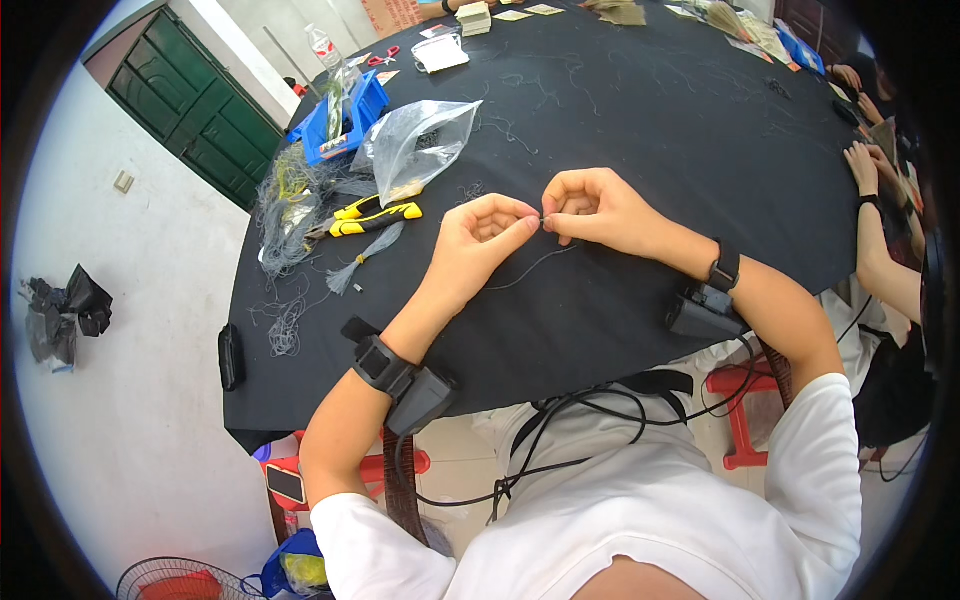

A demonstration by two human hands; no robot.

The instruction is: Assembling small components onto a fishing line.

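Observation:
My left hand [484, 240] and my right hand [600, 212] meet over the near middle of the black-covered table, fingertips almost touching. Each pinches thumb against forefinger on a tiny piece of thin grey cord, mostly hidden by the fingers. A loose length of grey cord [533, 271] curves across the cloth just below the hands. Left of my left hand lie pliers [378, 219] with yellow and black handles. Nearer me is a bundle of grey cords [366, 258] with a yellow tie. A clear plastic bag [425, 145] holding small dark items stands beyond the pliers.
A blue bin [345, 120] and tangled grey cords [285, 215] crowd the table's left side. Red scissors [384, 57] and a white card stack [473, 18] lie farther back. A co-worker's arm [888, 255] rests at the right edge. Black cables [540, 465] hang across my lap.

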